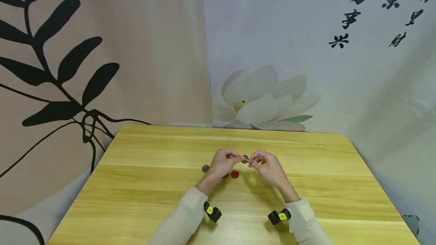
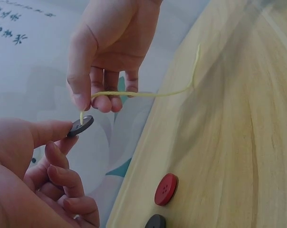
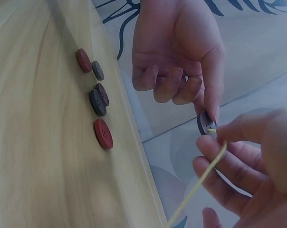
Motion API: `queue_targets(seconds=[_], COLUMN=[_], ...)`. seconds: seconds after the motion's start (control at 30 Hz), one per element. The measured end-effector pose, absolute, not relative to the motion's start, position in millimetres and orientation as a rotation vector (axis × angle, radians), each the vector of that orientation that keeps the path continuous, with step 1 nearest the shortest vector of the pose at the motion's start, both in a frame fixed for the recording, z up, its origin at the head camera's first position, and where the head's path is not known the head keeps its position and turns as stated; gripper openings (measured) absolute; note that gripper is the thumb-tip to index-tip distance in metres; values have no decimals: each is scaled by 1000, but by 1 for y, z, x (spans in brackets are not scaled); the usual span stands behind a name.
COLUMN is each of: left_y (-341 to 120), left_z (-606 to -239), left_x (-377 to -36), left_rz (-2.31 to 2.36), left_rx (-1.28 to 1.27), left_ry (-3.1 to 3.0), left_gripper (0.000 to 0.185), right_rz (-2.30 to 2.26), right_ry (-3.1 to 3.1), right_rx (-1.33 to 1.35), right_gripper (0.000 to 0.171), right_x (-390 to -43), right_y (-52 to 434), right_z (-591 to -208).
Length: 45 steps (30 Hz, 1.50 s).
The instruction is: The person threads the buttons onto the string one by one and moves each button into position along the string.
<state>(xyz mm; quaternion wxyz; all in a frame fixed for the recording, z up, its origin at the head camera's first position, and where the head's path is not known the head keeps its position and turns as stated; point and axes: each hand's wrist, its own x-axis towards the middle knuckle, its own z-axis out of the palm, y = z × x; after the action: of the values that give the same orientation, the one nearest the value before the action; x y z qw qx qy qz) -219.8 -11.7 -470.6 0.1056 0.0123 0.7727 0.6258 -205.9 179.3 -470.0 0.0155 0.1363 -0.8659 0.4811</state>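
Left hand raised just above the worktop, thumb and forefinger pinching a dark grey button by its rim, other fingers curled loosely beneath. Right hand close opposite, almost touching, fingertips pinching a yellow thread with its short stiff end meeting the face of the held button. From the head view, only a small dark disc between the two hands; thread barely traceable there, just a faint yellow line on the worktop right of the right hand. Left wrist view: thread trailing from the right hand back onto the wood, plus a red button below the hands. Right wrist view alone: a row of loose buttons, red and dark, lying beyond the left hand.
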Motion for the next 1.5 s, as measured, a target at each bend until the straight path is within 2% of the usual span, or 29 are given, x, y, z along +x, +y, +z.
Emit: queue_targets(seconds=[0.67,1.5], left_y=[-19,-18], left_z=[-471,-471], left_x=[-214,-210], left_rz=[1865,1895], left_rx=[50,23], left_ry=[2310,2274], left_gripper=[14,13], right_rz=[1489,1403], right_ry=[-2656,-2652], right_rx=[405,404], right_gripper=[12,9], right_x=[-200,-199], right_y=[165,159], right_z=[-474,-471])
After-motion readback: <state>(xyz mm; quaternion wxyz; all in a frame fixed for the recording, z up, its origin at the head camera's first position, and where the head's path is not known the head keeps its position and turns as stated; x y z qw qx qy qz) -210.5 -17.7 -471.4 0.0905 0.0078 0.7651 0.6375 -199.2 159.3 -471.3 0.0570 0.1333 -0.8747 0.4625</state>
